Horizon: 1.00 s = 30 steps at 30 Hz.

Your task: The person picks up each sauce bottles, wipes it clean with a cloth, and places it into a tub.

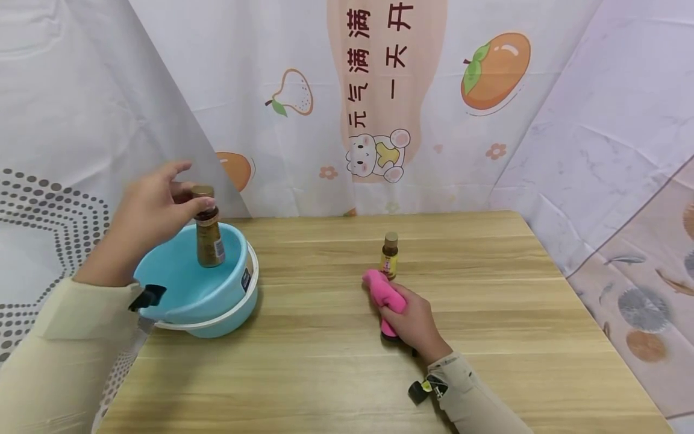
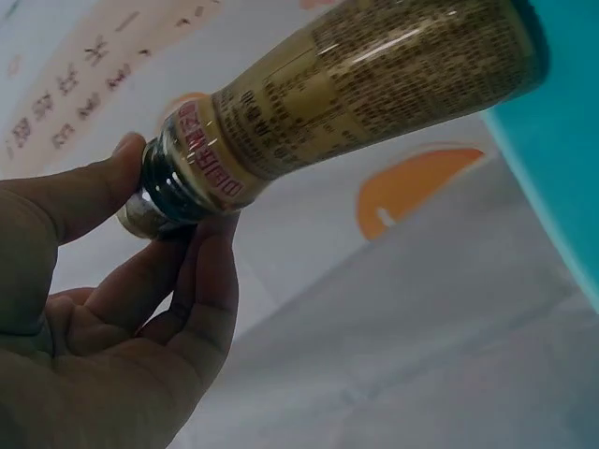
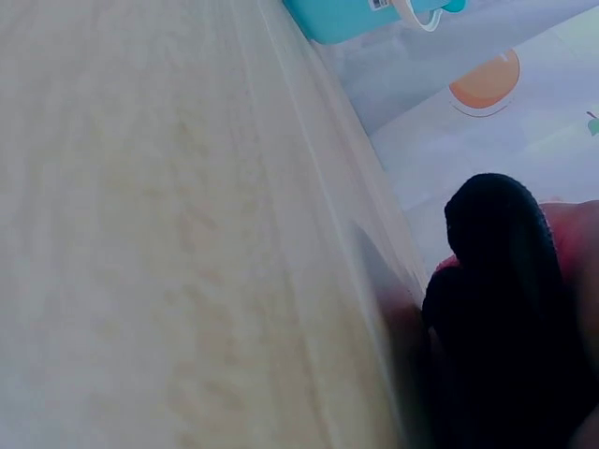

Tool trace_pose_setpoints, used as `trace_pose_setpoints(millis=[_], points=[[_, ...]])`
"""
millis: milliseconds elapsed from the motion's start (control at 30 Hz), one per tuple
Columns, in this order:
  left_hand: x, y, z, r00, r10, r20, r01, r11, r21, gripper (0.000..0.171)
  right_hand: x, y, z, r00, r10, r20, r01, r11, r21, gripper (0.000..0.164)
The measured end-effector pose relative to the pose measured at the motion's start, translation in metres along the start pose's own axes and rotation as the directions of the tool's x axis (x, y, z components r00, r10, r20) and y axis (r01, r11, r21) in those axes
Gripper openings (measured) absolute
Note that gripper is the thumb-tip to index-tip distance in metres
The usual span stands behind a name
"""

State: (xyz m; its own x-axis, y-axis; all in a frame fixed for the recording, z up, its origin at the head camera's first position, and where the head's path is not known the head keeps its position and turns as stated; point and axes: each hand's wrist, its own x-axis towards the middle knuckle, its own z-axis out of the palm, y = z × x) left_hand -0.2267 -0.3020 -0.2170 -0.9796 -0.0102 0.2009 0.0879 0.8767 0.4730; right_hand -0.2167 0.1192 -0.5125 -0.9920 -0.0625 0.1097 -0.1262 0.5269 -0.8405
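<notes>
My left hand [image 1: 149,208] pinches a spice bottle [image 1: 209,244] at its cap and neck, thumb on one side and fingers on the other. The bottle hangs upright over the light blue bucket [image 1: 234,241], its lower part within the rim in the head view. In the left wrist view the bottle's printed tan label [image 2: 281,112] shows. On the right, my right hand [image 1: 416,316] grips a soft pink item [image 1: 386,295] low over the table; its black side [image 3: 496,281] fills part of the right wrist view. I cannot tell its kind.
Just beyond the pink item stands a small dark bottle [image 1: 389,259] with a yellow label and brownish cap. The wooden table [image 1: 325,374] ends at a printed curtain [image 1: 303,157] at the back. A white handle [image 1: 217,319] lies around the bucket's front.
</notes>
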Motion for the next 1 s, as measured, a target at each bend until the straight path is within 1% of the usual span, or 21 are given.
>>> trace_pose_setpoints(millis=[67, 167, 333, 500, 633, 833, 1000], points=[[0.006, -0.009, 0.003, 0.998, -0.027, 0.053, 0.026, 1.000, 0.017, 0.088, 0.000, 0.000, 0.000, 1.000, 0.004, 0.005, -0.004, 1.000, 0.002, 0.050], [0.013, -0.023, 0.011, 0.990, -0.068, 0.121, 0.062, 0.997, 0.048, 0.090, 0.000, -0.001, 0.000, 1.000, 0.015, 0.012, -0.015, 1.000, -0.002, 0.049], [0.021, -0.043, 0.025, 0.976, -0.112, 0.189, 0.100, 0.993, 0.069, 0.092, 0.001, -0.001, 0.001, 0.999, 0.031, 0.019, -0.031, 0.999, -0.006, 0.049], [0.028, -0.058, 0.035, 0.962, -0.147, 0.229, 0.130, 0.988, 0.085, 0.094, 0.001, -0.001, 0.001, 0.999, 0.040, 0.020, -0.040, 0.999, -0.001, 0.050], [0.033, -0.071, 0.045, 0.956, -0.143, 0.255, 0.118, 0.987, 0.112, 0.088, 0.000, -0.001, 0.000, 0.999, 0.038, 0.006, -0.038, 0.999, 0.004, 0.050], [0.032, -0.088, 0.055, 0.939, -0.154, 0.308, 0.128, 0.986, 0.103, 0.079, 0.000, 0.000, 0.002, 0.999, 0.039, 0.011, -0.039, 0.999, 0.012, 0.050], [0.032, -0.099, 0.062, 0.932, -0.169, 0.319, 0.138, 0.983, 0.118, 0.073, 0.000, 0.000, 0.003, 1.000, 0.030, -0.004, -0.030, 1.000, 0.005, 0.050]])
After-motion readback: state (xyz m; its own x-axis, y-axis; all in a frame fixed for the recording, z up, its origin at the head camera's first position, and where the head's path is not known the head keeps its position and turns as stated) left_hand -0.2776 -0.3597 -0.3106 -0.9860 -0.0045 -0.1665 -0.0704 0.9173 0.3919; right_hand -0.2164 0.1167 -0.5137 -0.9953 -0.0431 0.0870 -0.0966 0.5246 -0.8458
